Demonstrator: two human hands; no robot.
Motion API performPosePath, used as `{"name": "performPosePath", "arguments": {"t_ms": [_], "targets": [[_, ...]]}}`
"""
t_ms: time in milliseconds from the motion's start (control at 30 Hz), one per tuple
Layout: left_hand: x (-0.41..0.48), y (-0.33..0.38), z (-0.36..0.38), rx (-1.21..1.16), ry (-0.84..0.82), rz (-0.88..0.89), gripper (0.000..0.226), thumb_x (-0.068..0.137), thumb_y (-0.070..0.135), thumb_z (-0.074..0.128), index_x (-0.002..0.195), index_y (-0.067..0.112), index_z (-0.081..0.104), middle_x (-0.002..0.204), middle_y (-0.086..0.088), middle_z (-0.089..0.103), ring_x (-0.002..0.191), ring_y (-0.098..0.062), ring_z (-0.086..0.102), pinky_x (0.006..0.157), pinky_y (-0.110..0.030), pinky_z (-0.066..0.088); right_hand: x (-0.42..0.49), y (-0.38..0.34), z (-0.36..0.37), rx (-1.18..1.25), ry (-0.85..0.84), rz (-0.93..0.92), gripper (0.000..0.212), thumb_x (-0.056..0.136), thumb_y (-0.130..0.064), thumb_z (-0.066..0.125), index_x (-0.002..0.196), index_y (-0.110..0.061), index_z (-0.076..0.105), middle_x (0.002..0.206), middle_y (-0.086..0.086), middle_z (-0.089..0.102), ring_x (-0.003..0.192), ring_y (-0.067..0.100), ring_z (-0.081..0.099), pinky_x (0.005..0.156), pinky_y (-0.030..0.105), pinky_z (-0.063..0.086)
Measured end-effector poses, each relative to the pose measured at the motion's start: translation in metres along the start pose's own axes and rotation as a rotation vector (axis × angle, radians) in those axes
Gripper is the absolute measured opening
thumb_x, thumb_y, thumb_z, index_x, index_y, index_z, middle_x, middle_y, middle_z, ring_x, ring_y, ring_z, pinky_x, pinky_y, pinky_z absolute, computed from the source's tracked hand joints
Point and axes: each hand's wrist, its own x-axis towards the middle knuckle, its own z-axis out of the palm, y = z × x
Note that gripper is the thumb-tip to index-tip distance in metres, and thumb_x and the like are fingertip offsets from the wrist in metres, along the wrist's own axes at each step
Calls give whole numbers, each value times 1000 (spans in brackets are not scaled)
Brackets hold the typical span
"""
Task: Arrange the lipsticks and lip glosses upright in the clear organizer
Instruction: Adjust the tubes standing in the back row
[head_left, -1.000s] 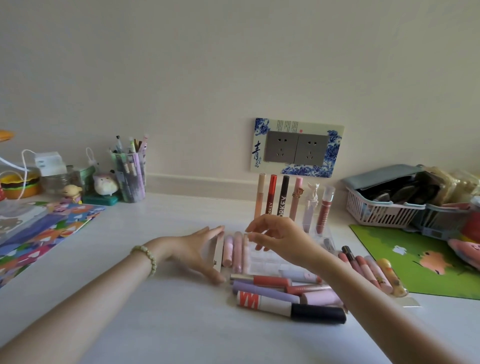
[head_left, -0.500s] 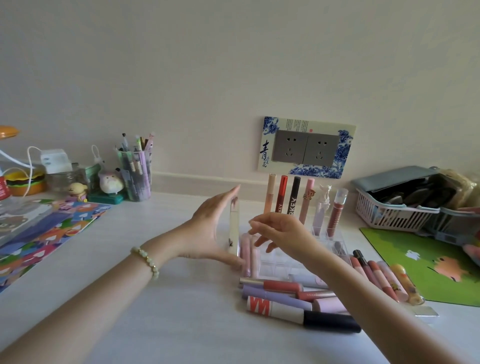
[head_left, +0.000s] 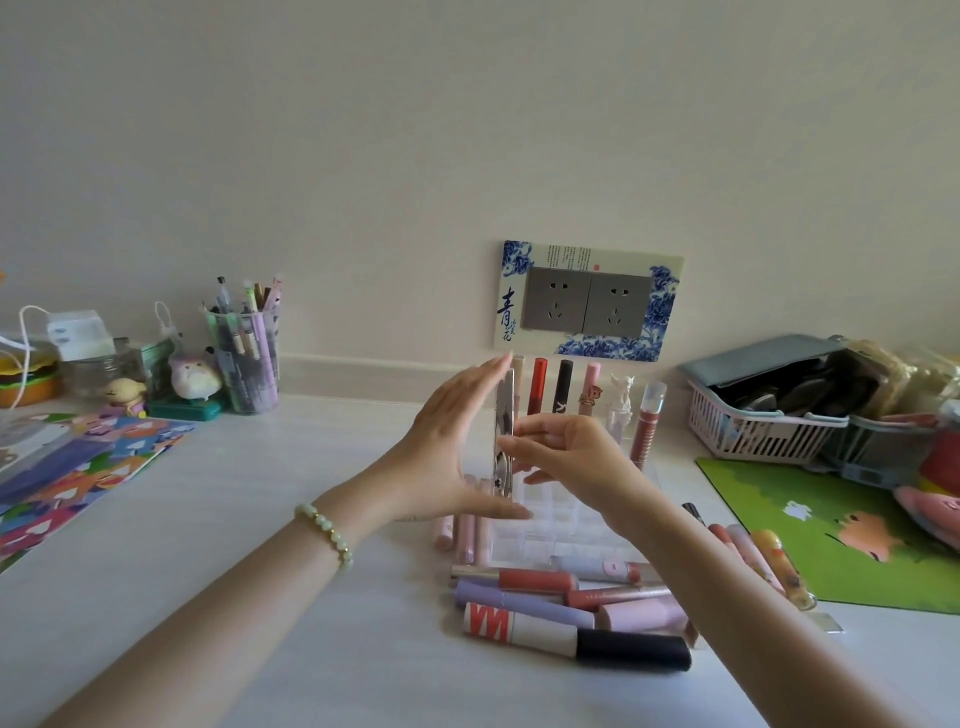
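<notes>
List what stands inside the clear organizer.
Six upright tubes stand in its back row: beige, red, black, pink, white-capped, clear-capped. The left hand, right hand and silver tube cover most bases.

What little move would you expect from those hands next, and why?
Probably lower the silver tube into a free slot of the clear organizer: the left hand and right hand hold it upright at its left edge, and only the back row looks filled.
</notes>
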Motion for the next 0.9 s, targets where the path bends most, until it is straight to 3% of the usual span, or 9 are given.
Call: {"name": "performPosePath", "arguments": {"t_ms": [100,167,267,367,433,500,600,900], "targets": [[7,2,-4,-182,143,-45,78,79,50,64,145,43,23,141,36,23,133,19,11,105,-9,13,1,-1,-5,-70,37,-87,18,80,-16,69,97,-13,68,79,-2,72,66,4,66,67,16,55],[13,-1,-6,-233,242,-63,54,87,42,57,139,41,40,134,26,45,128,14,32,102,-7,23,2,1,-5,-130,87,-161,19,79,-16,70,98,-14,68,77,-7,71,66,8,68,66,16,55],[20,-1,-4,-199,323,-69,39,91,33,59,129,39,54,117,21,62,115,5,50,99,-7,31,5,7,-3,-174,163,-217,20,78,-17,71,98,-17,67,79,-10,70,73,18,69,66,14,54],[22,-1,1,-171,374,-63,35,89,28,62,123,39,58,104,28,62,107,4,54,95,-7,34,8,15,-1,-191,196,-228,25,78,-16,71,103,-11,67,81,-7,71,75,21,69,66,11,52],[23,-4,5,-145,377,-61,37,89,28,62,123,40,58,104,28,62,107,0,55,97,-13,38,9,19,-1,-169,204,-229,24,79,-14,71,102,-9,67,82,-5,71,76,25,69,67,10,52],[24,-7,8,-154,375,-69,38,89,28,63,125,38,57,108,22,66,108,-5,57,99,-23,41,9,19,-1,-127,219,-244,16,80,-12,70,95,-14,67,78,-5,70,75,29,66,67,10,52],[25,-8,11,-155,367,-75,41,89,28,63,128,37,55,111,19,66,108,-6,58,100,-25,42,9,19,-2,-118,221,-278,14,80,-12,70,88,-23,67,78,-3,71,76,31,66,70,13,54],[20,-12,19,-107,323,-128,43,88,27,63,127,44,53,100,19,65,104,-2,55,93,-13,37,11,32,-3,-304,181,-244,16,81,-14,69,86,-29,66,72,-17,66,64,0,64,69,19,54]]}}
